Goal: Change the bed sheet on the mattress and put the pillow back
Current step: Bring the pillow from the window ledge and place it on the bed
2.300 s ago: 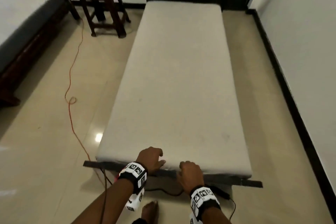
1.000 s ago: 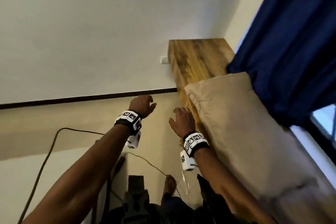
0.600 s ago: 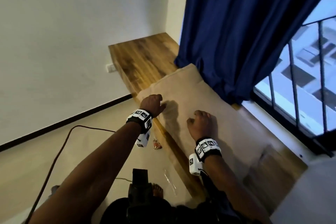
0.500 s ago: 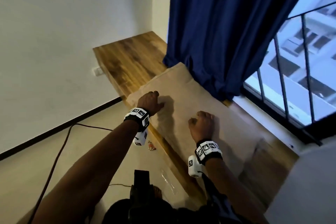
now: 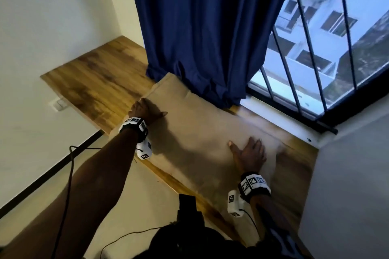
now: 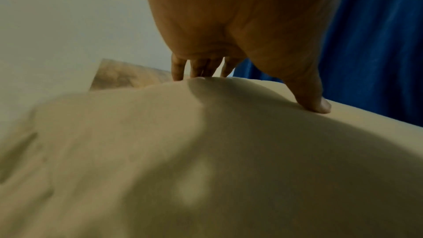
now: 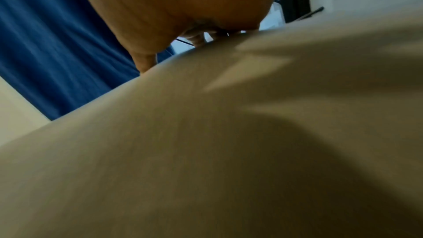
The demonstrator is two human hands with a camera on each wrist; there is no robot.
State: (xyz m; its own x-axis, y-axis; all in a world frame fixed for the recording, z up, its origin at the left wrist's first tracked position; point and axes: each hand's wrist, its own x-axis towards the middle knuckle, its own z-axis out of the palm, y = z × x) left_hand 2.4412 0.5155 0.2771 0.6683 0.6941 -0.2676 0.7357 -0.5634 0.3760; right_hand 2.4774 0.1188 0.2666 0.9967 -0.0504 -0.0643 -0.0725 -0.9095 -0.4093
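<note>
The flat tan fabric pillow (image 5: 195, 130) lay on the brown wooden worktop (image 5: 101, 84) beneath the dark blue curtain (image 5: 200, 27). The left hand (image 5: 145, 111) rested on its far corner, the right hand (image 5: 249, 153) near its other end, both grips spread flat, holding nothing. Half a second earlier both were curled. The wrist views were blurred.

Pillow (image 5: 195, 132) on wooden ledge (image 5: 99, 88), curtain (image 5: 202, 27) behind; hands atop.
</note>
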